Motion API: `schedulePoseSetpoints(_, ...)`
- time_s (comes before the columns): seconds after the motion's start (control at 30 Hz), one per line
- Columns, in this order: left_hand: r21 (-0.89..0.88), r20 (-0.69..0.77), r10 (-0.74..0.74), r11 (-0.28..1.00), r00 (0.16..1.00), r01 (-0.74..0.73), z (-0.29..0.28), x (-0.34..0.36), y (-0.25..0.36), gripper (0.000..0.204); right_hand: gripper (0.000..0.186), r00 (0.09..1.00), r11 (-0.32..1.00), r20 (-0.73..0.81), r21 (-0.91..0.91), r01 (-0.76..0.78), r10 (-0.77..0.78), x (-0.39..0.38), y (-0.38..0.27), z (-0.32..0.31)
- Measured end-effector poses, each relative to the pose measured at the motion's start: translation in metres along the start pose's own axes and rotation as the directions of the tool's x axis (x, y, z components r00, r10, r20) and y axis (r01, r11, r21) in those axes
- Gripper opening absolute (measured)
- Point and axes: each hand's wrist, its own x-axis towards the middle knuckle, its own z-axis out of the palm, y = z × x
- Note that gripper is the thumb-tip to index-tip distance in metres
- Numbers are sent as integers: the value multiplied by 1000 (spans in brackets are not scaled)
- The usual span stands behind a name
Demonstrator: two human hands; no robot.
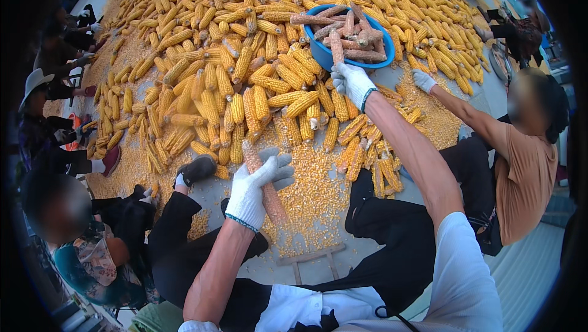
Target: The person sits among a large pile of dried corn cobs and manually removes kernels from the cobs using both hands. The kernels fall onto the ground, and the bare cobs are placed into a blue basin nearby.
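My left hand (pixel 256 186), in a white knit glove, is closed round a stripped corn cob (pixel 252 157) above scattered loose kernels (pixel 309 194). The pinkish cob sticks out above and below the fingers. Farther off, my gloved right hand (pixel 353 84) grips another bare cob (pixel 336 47) by its lower end. That cob's upper part lies over the near rim of a blue basin (pixel 387 59). Several stripped cobs (pixel 358 30) are heaped in the basin. Whole yellow ears of corn (pixel 242 65) lie in a large pile around it.
Beside me on the right sits a person in a tan shirt (pixel 528 179), one gloved hand (pixel 422 79) reaching to the pile. At the left sits a person in a patterned top (pixel 101 264). More people sit around the pile. A low metal frame (pixel 312 255) stands between my legs.
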Motion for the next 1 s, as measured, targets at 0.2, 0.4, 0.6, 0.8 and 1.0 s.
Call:
schedulePoseSetpoints(0.2, 13, 9, -49, 999, 999, 49, 1, 1, -3, 50, 24, 995, 983, -83, 171, 70, -57, 37, -7, -3)
schedulePoseSetpoints(0.4, 19, 21, -62, 998, 998, 61, -10, 1, -7, 56, 38, 996, 969, -84, -245, -14, -7, -19, 31, -11)
schedulePoseSetpoints(0.6, 2, 56, -81, 997, 995, 81, -8, -4, -5, 56, 67, 995, -182, -47, -983, -32, 83, -81, 105, -84)
schedulePoseSetpoints(0.8, -10, 77, -81, 997, 994, 82, -6, -3, -6, 56, 111, 964, -235, -176, -964, -127, 202, -94, 182, -122)
schedulePoseSetpoints(1.0, -30, 56, -84, 996, 995, 86, -12, -5, -10, 56, 118, 967, -10, -253, -967, -253, 39, -102, 221, -127)
